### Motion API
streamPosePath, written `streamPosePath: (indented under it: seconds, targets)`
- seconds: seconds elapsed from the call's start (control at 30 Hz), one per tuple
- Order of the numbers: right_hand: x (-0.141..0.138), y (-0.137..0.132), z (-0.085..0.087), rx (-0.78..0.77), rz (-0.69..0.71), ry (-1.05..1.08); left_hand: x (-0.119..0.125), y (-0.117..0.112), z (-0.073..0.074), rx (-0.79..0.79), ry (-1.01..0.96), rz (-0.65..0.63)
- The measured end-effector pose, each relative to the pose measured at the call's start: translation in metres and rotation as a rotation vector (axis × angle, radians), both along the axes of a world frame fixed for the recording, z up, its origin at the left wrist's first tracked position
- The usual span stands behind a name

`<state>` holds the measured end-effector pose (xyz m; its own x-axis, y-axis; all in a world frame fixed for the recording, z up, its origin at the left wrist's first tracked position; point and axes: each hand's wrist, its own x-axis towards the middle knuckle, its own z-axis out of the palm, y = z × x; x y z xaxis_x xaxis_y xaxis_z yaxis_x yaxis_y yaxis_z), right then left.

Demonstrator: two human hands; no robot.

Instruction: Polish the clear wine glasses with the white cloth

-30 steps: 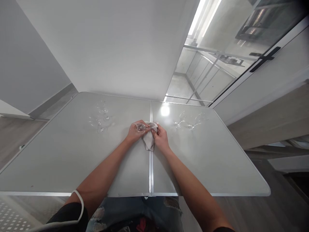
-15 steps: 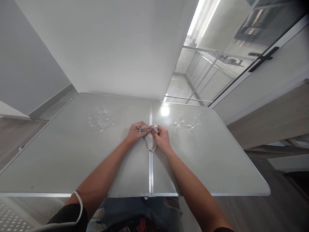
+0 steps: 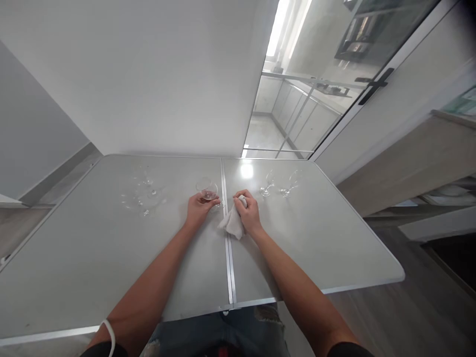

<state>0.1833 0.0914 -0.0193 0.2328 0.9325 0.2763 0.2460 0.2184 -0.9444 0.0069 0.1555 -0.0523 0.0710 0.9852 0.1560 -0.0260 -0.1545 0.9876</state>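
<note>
Worktop [image 3: 297, 243], mid-frame — your left hand [image 3: 197, 210] grips a wine glass [image 3: 208, 192], unreleased; right hand [image 3: 249, 213] bunches a cloth [image 3: 234, 224] — right-side glasses [image 3: 285, 192] already stand.

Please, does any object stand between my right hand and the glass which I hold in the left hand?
Nothing visible does. Between the right hand, gripping the cloth, and the glass in the left hand, only a gap shows over the table's metal seam.
</note>
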Motion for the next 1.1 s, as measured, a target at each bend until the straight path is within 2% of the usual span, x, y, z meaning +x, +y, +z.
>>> streamPosePath:
  seconds: [0.1, 0.2, 0.27, 0.37, 0.43, 0.53, 0.63, 0.73, 0.83, 0.93, 1.03, 1.1]
  targets:
    - [-0.005, -0.003, 0.003, -0.006, 0.057, 0.038, 0.000, -0.001, 0.001, 0.008, 0.062, -0.010]
    - [-0.008, -0.001, -0.001, -0.045, -0.031, -0.014, -0.001, -0.001, 0.004, 0.069, 0.117, -0.048]
    - [-0.009, 0.000, -0.005, -0.050, -0.031, -0.106, -0.001, 0.001, 0.004, 0.137, 0.143, -0.087]
    - [-0.010, 0.003, -0.011, 0.009, 0.110, -0.264, -0.001, 0.003, 0.004, 0.248, 0.187, -0.115]
    - [-0.012, 0.003, -0.016, 0.024, 0.177, -0.345, -0.002, 0.004, 0.003, 0.240, 0.210, -0.165]
    - [-0.013, 0.004, -0.021, -0.027, 0.122, -0.503, -0.002, 0.002, 0.000, 0.185, 0.243, -0.285]
    - [-0.010, 0.004, -0.022, -0.084, 0.051, -0.678, -0.001, 0.000, -0.002, 0.210, 0.241, -0.374]
    - [-0.001, 0.005, -0.017, -0.113, 0.066, -0.784, 0.000, -0.001, -0.001, 0.243, 0.210, -0.451]
    - [0.014, 0.005, -0.005, -0.091, 0.079, -0.746, 0.000, -0.002, 0.003, 0.296, 0.213, -0.470]
    - [0.038, 0.002, 0.008, -0.075, -0.014, -0.553, -0.001, -0.002, 0.005, 0.307, 0.201, -0.371]
    - [0.065, -0.008, 0.016, -0.192, -0.167, -0.428, -0.001, -0.001, 0.003, 0.267, 0.165, -0.281]
    - [0.082, -0.016, 0.016, -0.296, -0.269, -0.416, -0.001, -0.001, 0.002, 0.245, 0.145, -0.273]
